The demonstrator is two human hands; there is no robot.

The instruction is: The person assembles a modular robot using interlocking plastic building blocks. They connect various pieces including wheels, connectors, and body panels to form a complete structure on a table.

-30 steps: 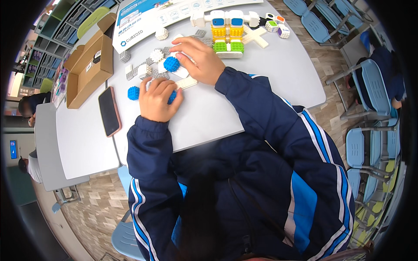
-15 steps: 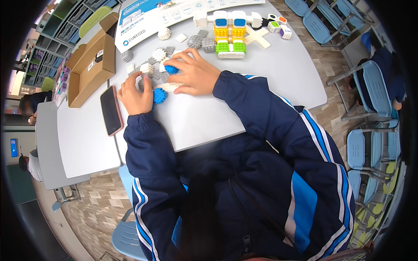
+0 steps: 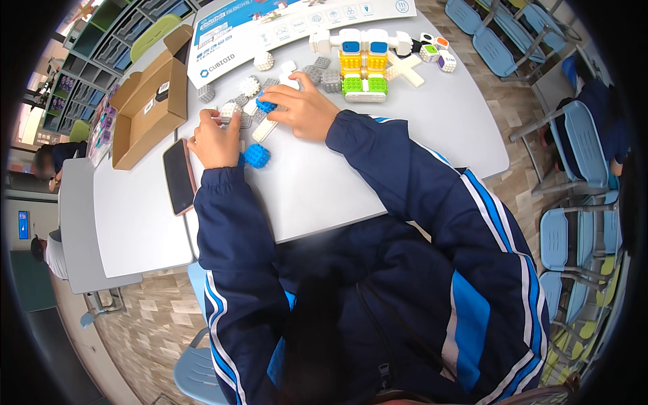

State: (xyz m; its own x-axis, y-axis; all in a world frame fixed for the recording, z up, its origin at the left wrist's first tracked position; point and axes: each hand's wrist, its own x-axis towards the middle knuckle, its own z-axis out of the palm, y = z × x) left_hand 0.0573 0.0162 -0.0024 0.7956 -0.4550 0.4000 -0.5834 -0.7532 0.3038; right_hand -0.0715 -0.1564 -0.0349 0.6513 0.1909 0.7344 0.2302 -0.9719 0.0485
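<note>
Your right hand (image 3: 308,111) pinches a blue block (image 3: 264,102), so hold it square; left hand (image 3: 217,143) is at a white block (image 3: 230,111), grip unclear.

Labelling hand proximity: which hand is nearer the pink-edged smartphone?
Left. The left hand is just right of the smartphone's upper end; the right hand is farther right, with its fingers at a blue studded block.

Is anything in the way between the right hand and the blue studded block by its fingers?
Nothing visible is. The fingers of the right hand are right at the blue studded block and seem to touch it. The long white strip lies nearer the person, not between them.
</note>
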